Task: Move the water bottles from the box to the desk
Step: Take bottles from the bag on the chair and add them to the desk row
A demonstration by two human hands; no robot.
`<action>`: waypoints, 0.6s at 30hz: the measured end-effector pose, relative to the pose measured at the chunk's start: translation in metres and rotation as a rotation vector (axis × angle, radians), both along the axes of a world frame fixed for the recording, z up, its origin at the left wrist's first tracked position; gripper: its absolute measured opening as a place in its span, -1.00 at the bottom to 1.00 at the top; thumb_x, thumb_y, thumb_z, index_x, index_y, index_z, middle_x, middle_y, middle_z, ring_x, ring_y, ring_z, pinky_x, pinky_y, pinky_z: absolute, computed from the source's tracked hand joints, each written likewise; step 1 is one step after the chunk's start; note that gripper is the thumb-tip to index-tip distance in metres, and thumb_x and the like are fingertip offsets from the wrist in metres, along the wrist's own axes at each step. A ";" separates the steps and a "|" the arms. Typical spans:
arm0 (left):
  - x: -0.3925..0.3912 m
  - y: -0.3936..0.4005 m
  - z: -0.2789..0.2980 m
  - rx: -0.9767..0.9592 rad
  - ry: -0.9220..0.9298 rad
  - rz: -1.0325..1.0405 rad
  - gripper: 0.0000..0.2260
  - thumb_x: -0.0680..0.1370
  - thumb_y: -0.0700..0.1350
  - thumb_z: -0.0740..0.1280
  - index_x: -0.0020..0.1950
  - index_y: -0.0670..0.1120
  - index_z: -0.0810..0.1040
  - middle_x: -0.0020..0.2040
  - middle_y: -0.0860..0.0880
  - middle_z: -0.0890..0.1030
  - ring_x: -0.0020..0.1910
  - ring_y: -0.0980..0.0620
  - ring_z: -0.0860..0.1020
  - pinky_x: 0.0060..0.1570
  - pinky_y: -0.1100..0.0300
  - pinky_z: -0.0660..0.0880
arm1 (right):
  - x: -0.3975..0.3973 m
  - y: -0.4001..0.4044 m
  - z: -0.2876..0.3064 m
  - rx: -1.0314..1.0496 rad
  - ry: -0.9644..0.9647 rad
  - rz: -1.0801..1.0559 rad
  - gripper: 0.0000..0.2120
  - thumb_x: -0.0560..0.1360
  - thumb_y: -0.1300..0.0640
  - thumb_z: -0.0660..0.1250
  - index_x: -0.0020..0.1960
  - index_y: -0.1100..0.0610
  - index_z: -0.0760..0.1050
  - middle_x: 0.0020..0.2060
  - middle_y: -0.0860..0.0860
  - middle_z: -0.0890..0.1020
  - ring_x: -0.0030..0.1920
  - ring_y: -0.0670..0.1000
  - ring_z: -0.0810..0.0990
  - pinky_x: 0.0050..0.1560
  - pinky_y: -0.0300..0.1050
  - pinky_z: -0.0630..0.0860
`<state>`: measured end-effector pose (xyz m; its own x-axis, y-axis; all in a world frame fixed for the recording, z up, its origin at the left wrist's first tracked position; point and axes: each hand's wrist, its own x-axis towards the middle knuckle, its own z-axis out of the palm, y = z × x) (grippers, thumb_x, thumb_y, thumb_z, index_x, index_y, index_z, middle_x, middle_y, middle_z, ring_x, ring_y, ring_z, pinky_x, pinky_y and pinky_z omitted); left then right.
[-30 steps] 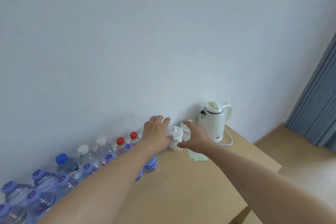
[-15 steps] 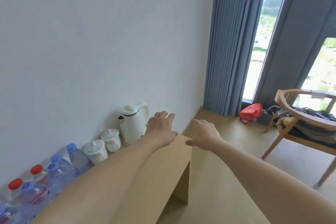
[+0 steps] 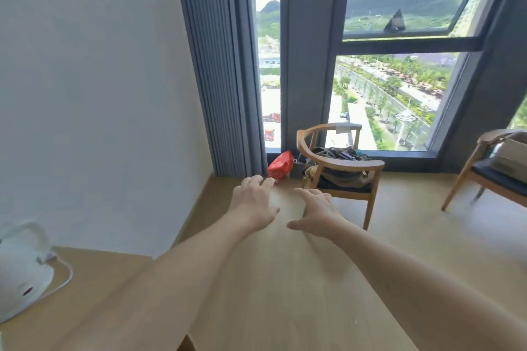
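Pale wood flooring [image 3: 413, 251] runs toward tall grey-framed windows [image 3: 396, 45] with grey pleated curtains [image 3: 225, 71], and only the corner of the light wooden tabletop [image 3: 94, 288] shows at lower left, carrying a white electric kettle [image 3: 20, 268] with its white cord. Both arms reach out over the floor: the left hand [image 3: 252, 204] and right hand [image 3: 319, 212] are empty, fingers loosely spread and released, gripping nothing. Judging by the task, the step in hand is going to fetch more bottles; it would be done best by finding the box first, then taking one bottle per hand round its body so neither slips.

No water bottles are in view, so where they stand cannot be told. A brown cardboard box [image 3: 510, 155] sits on the wooden armchair with dark cushion [image 3: 490, 177] at the right edge, cut off by the frame, its contents unseen. The nearer wooden armchair [image 3: 342, 162] holds a dark heap that is hard to make out, and a red bag [image 3: 281, 164] lies by the curtain
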<state>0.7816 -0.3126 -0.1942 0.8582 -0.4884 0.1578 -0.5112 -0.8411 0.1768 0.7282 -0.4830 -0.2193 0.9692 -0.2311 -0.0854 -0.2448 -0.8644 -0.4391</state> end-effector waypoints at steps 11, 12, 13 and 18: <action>0.015 -0.243 0.001 -0.008 0.030 -0.354 -0.37 0.53 0.14 0.47 0.54 0.02 0.36 0.48 -0.09 0.43 0.46 -0.15 0.38 0.41 -0.11 0.44 | -0.037 -0.198 -0.010 -0.035 0.019 -0.385 -0.06 0.36 -0.30 0.53 0.60 -0.16 0.17 0.55 -0.02 0.32 0.51 0.11 0.27 0.39 0.15 0.37; 0.018 -0.262 0.000 -0.011 0.030 -0.394 -0.38 0.53 0.13 0.46 0.53 0.01 0.37 0.47 -0.10 0.44 0.44 -0.15 0.39 0.41 -0.11 0.43 | -0.038 -0.215 -0.012 -0.035 0.021 -0.420 -0.06 0.35 -0.30 0.53 0.60 -0.15 0.17 0.55 -0.02 0.33 0.51 0.11 0.28 0.39 0.14 0.37; 0.021 -0.282 -0.001 -0.016 0.030 -0.435 -0.40 0.53 0.12 0.46 0.52 0.01 0.38 0.45 -0.09 0.46 0.42 -0.14 0.40 0.40 -0.11 0.44 | -0.040 -0.232 -0.013 -0.038 0.022 -0.456 -0.06 0.35 -0.29 0.53 0.60 -0.15 0.17 0.54 -0.02 0.34 0.50 0.11 0.29 0.38 0.14 0.38; 0.050 -0.386 -0.003 -0.017 0.008 -0.625 -0.47 0.54 0.10 0.46 0.46 0.00 0.43 0.41 -0.09 0.48 0.38 -0.13 0.43 0.37 -0.10 0.46 | -0.027 -0.320 -0.012 -0.065 0.000 -0.631 -0.07 0.35 -0.30 0.53 0.59 -0.16 0.19 0.53 -0.04 0.36 0.48 0.11 0.32 0.35 0.13 0.41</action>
<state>0.8316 -0.6982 -0.1970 0.4125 -0.8959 0.1648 -0.9042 -0.3807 0.1937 0.7008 -0.8033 -0.2317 0.6446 -0.7627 -0.0518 -0.7160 -0.5787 -0.3904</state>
